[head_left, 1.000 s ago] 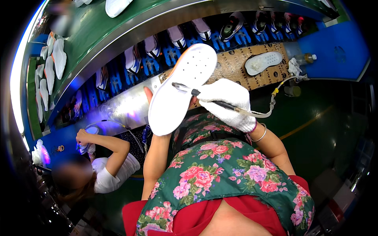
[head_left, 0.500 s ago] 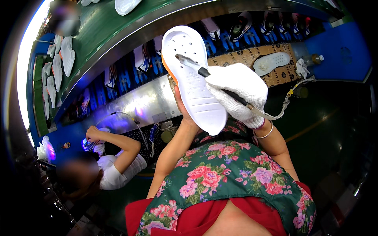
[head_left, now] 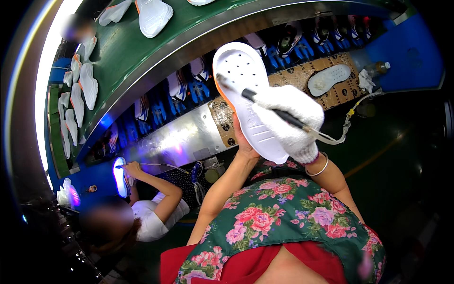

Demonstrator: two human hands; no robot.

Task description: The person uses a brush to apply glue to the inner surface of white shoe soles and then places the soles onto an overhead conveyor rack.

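Your knit-gloved right hand (head_left: 291, 118) pinches the brush (head_left: 248, 95); your left hand (head_left: 244, 144), finger spread hidden, grips the perforated sole (head_left: 245, 115). Beyond: cardboard (head_left: 294, 75), smooth metal (head_left: 182, 134).

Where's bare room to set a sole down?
Bare: the metal worktop between the cardboard and the blue bench at left; the blue surface right of the bottle; the green belt between its left-end soles and top soles. Crowded: the shoe row between worktop and belt; around the held sole.
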